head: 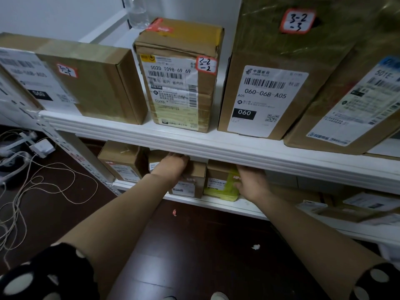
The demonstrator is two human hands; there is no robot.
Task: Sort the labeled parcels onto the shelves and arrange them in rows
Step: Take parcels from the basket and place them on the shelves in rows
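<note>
Both my arms reach under the upper shelf board (216, 146) to the lower shelf (216, 201). My left hand (173, 163) lies on top of a small brown parcel (190, 182); its fingertips are hidden under the shelf board. My right hand (252, 180) rests against the right side of a parcel with yellow-green tape (220, 185), fingers partly hidden. Another brown parcel (121, 163) stands at the left of the lower shelf. On the upper shelf stand labeled boxes: "3-2" (86, 83), "3-2-2" (179, 76), "3-2-3" (281, 68) and one more box (357, 100) at the right.
Flat parcels (357, 206) lie on the lower shelf to the right. Cords and a white power adapter (42, 147) sprawl over the dark wooden floor at left. Small paper scraps (255, 247) lie on the floor. A clear plastic bottle (138, 11) stands behind the upper boxes.
</note>
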